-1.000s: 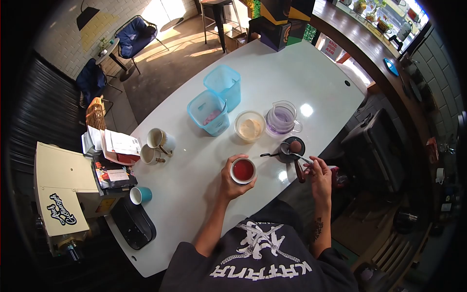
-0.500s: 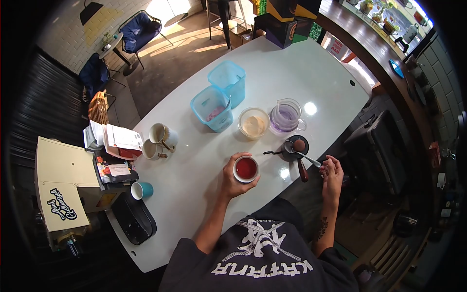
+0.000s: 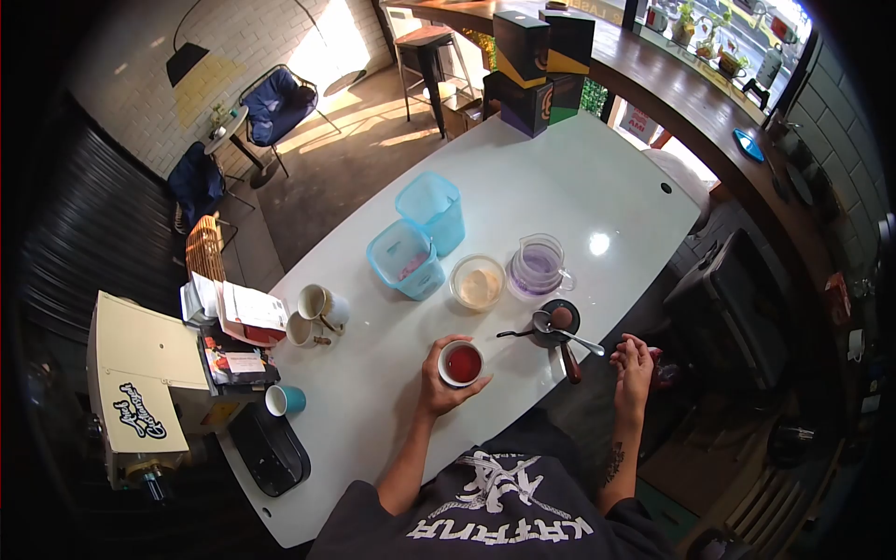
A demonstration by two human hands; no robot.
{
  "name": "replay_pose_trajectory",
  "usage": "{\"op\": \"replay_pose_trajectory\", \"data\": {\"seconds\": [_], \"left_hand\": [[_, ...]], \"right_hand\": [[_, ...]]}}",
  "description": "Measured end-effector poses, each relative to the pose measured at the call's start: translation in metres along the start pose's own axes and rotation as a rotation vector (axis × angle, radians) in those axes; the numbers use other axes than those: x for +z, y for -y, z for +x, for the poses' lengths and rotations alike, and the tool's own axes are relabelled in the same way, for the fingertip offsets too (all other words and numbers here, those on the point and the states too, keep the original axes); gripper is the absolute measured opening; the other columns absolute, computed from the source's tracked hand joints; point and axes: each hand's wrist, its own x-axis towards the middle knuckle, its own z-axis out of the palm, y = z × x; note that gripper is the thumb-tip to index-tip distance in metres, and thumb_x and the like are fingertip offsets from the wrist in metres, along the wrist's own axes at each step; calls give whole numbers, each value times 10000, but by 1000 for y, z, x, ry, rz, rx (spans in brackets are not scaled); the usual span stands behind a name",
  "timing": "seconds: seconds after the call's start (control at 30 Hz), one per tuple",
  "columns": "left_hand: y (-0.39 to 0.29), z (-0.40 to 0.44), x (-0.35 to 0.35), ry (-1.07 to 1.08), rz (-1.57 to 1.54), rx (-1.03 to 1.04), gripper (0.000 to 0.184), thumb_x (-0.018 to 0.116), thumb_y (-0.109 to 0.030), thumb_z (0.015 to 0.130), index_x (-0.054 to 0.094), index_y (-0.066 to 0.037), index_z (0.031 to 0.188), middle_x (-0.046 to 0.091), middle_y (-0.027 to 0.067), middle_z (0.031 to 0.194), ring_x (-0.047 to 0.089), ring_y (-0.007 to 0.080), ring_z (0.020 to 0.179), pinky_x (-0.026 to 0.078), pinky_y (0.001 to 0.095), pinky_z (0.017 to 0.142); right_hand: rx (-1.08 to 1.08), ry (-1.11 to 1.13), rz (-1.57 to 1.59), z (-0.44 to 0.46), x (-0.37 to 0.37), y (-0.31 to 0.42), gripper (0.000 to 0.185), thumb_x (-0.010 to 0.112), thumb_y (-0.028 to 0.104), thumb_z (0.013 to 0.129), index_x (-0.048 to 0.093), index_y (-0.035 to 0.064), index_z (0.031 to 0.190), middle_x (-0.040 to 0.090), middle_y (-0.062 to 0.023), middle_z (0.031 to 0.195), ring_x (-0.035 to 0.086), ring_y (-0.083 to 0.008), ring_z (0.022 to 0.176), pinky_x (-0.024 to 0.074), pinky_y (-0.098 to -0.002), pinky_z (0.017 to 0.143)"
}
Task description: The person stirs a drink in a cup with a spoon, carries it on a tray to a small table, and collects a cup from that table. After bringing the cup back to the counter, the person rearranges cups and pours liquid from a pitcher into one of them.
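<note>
My left hand is wrapped round a small white cup of dark red liquid, near the table's front edge. Loosely bent and holding nothing I can see, my right hand hovers just beyond the table edge. Nearest to it is a metal spoon, which lies across a round black piece with a brown ball-shaped top. A dark reddish-brown handle sticks out from beneath. Behind stand a clear glass jug with purplish contents and a clear tub of pale beige stuff.
Two blue translucent containers stand at mid-table, one with pinkish contents. On the left are two mugs, a teal cup, a black tray and a cream machine. Dark boxes stand at the far end.
The view has tilted up, so the table sits lower in the picture. My right hand is now apart from the spoon's handle end, which it was close to before. My left hand keeps the cup.
</note>
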Motion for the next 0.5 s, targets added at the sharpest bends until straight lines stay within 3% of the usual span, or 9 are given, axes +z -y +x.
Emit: {"op": "replay_pose_trajectory", "data": {"seconds": [0.03, 0.07, 0.1, 0.2, 0.3, 0.43, 0.47, 0.5], "left_hand": [[1, 0, -1, 11, 2, -1, 737, 896, -99, 652, 489, -39, 1263, 607, 104, 1168, 632, 170, 997, 534, 333, 884], [10, -2, -2, 26, 1, 4, 882, 946, -184, 618, 440, -40, 1326, 578, 127, 1257, 609, 196, 1083, 527, 346, 929], [11, -3, -4, 40, 0, 18, 882, 946, -184, 618, 440, -40, 1326, 578, 127, 1257, 609, 196, 1083, 527, 346, 929], [14, -5, -3, 8, -141, -29, 1106, 966, -388, 530, 396, 10, 1390, 488, 148, 1386, 519, 251, 1264, 452, 382, 1060], [14, -5, -6, 9, -137, 60, 1145, 958, -426, 526, 372, 13, 1406, 458, 157, 1417, 502, 263, 1284, 446, 383, 1070], [-7, -12, -7, -70, -135, 127, 1075, 916, -434, 639, 344, 19, 1429, 429, 183, 1436, 410, 328, 1360, 375, 426, 1123], [-15, -16, -8, -87, -144, 156, 881, 861, -285, 733, 377, 17, 1404, 440, 193, 1414, 399, 349, 1362, 341, 458, 1136], [-20, -20, -9, -64, -158, 169, 881, 861, -285, 733, 377, 17, 1404, 440, 193, 1414, 399, 349, 1362, 341, 458, 1136]], "right_hand": [[21, -18, 3, -2, -4, -2, 213, 578, 203, 1004, 598, 38, 1138, 563, -20, 914, 556, -88, 763, 470, -232, 706], [48, -40, 31, -3, -10, -4, 205, 569, 207, 1008, 601, 46, 1131, 570, -24, 911, 564, -90, 753, 479, -237, 686], [36, -53, 41, -5, -17, -6, 205, 569, 207, 1008, 601, 46, 1131, 570, -24, 911, 564, -90, 753, 479, -237, 686], [63, -76, 101, -15, -40, -8, 199, 566, 204, 1009, 601, 47, 1124, 582, -27, 902, 575, -95, 736, 487, -243, 673], [74, -134, 121, -31, -63, -6, 191, 564, 206, 1009, 600, 49, 1111, 595, -31, 898, 586, -101, 726, 486, -244, 663], [37, -234, 97, -69, -95, -7, 191, 564, 218, 1008, 602, 54, 1097, 602, -26, 889, 586, -107, 716, 483, -253, 650], [31, -267, 84, -83, -104, -8, 189, 564, 222, 1008, 604, 57, 1092, 604, -23, 886, 585, -108, 711, 483, -258, 647], [13, -289, 92, -99, -112, -10, 189, 564, 222, 1008, 604, 57, 1092, 604, -23, 886, 585, -108, 711, 483, -258, 647]]}}
